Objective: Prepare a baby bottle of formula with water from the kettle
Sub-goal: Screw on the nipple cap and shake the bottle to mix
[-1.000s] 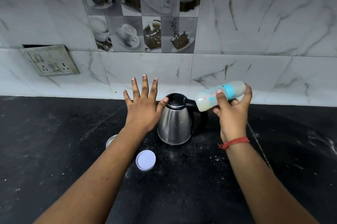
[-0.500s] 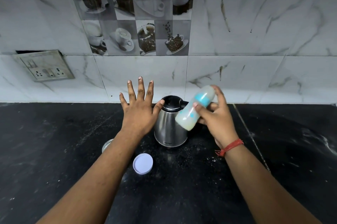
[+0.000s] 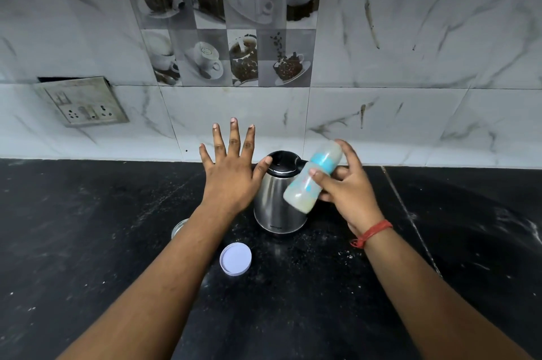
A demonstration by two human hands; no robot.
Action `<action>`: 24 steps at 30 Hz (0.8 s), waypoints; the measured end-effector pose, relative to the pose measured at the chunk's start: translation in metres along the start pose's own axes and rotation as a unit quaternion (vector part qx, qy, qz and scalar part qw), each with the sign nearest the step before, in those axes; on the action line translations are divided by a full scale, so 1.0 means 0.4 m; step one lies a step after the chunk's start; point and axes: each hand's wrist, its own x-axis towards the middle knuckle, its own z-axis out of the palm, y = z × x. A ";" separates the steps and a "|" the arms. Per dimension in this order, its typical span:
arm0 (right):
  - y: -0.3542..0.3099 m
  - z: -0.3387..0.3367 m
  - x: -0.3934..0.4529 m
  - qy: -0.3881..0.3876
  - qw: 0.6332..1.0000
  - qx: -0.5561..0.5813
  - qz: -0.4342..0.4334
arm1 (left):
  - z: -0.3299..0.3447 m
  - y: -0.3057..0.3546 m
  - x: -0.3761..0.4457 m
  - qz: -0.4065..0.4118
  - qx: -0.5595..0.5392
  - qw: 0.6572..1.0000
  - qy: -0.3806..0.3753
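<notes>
My right hand [image 3: 349, 189] grips a baby bottle [image 3: 311, 180] with a blue collar, tilted, its base down-left and its cap end up-right; cloudy liquid fills it. The bottle hangs in front of a steel kettle [image 3: 274, 204] with a black lid, which stands on the black counter [image 3: 117, 227]. My left hand [image 3: 231, 172] hovers left of the kettle, fingers spread and straight, thumb tip near the kettle's lid, holding nothing.
A white round lid [image 3: 236, 258] lies on the counter in front of the kettle. A jar's rim [image 3: 179, 227] shows partly behind my left forearm. A wall socket plate [image 3: 82, 101] is on the tiled wall at left.
My right hand has swung the bottle from nearly level to a steep tilt, base downward, and moved it leftward in front of the kettle. My left hand stays spread.
</notes>
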 end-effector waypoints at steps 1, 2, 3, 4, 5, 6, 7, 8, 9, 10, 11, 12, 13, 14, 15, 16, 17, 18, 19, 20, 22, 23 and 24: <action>-0.006 -0.002 -0.001 -0.004 1.000 0.008 0.002 | 0.000 -0.002 0.000 -0.001 0.000 1.000 0.000; -0.014 -0.008 0.001 0.025 0.999 0.039 -0.005 | 0.000 -0.003 0.000 -0.002 0.001 1.000 0.000; -0.024 -0.012 0.002 0.078 0.993 0.083 -0.021 | 0.001 -0.004 0.001 -0.003 0.000 1.000 -0.001; -0.024 -0.012 0.006 0.127 0.985 0.116 -0.033 | 0.001 -0.004 0.000 -0.004 0.000 1.000 -0.003; -0.022 -0.008 0.006 0.156 0.980 0.114 -0.040 | 0.000 -0.004 0.000 -0.003 0.000 1.000 -0.005; -0.021 0.000 0.003 0.155 0.984 0.078 -0.043 | 0.000 -0.003 0.000 -0.001 0.001 1.000 -0.005; -0.013 0.006 0.002 0.111 0.993 0.024 -0.038 | 0.001 -0.002 0.000 0.001 0.001 1.000 -0.006; -0.006 0.010 0.001 0.045 0.998 -0.023 -0.027 | 0.002 -0.002 0.001 0.002 0.000 1.000 -0.005; -0.007 0.010 -0.002 -0.003 0.999 -0.044 -0.020 | 0.002 -0.003 0.001 0.002 -0.003 1.000 -0.005; -0.012 0.006 0.000 -0.007 0.999 -0.041 -0.023 | 0.003 -0.006 0.001 0.001 -0.004 1.000 -0.005; -0.022 -0.002 0.006 0.027 0.999 -0.015 -0.031 | 0.004 -0.008 0.002 0.000 -0.005 1.000 -0.004; -0.031 -0.005 0.010 0.082 0.995 0.034 -0.042 | 0.005 -0.009 0.003 0.001 -0.003 1.000 -0.004; -0.030 -0.007 0.013 0.135 0.987 0.074 -0.052 | 0.006 -0.007 0.004 0.004 -0.001 1.000 -0.005; -0.024 -0.010 0.016 0.164 0.981 0.088 -0.060 | 0.008 -0.005 0.004 0.006 -0.001 1.000 -0.007; -0.017 -0.015 0.014 0.165 0.982 0.072 -0.057 | 0.012 0.005 0.008 0.014 -0.001 1.000 -0.010; -0.007 -0.018 0.015 0.122 0.991 0.033 -0.042 | 0.015 0.013 0.011 0.020 -0.003 1.000 -0.012; 0.000 -0.015 0.013 0.043 0.999 -0.009 -0.020 | 0.017 0.013 0.010 0.019 -0.003 1.000 -0.010; 0.001 -0.016 0.011 -0.014 0.999 -0.031 -0.001 | 0.017 0.012 0.009 0.016 -0.006 1.000 -0.006; -0.001 -0.018 0.012 -0.025 0.999 -0.026 0.005 | 0.017 0.007 0.007 0.012 -0.009 1.000 -0.003; -0.006 -0.019 0.017 0.004 1.000 0.005 0.000 | 0.016 0.001 0.006 0.006 -0.012 1.000 -0.002; -0.011 -0.013 0.023 0.115 0.990 0.079 -0.020 | 0.014 -0.006 0.004 0.001 -0.010 1.000 -0.005; -0.006 -0.011 0.025 0.139 0.987 0.079 -0.023 | 0.014 -0.005 0.003 0.004 -0.005 1.000 -0.007; -0.007 -0.005 0.020 0.122 0.991 0.056 -0.019 | 0.016 -0.003 0.003 0.006 -0.003 1.000 -0.007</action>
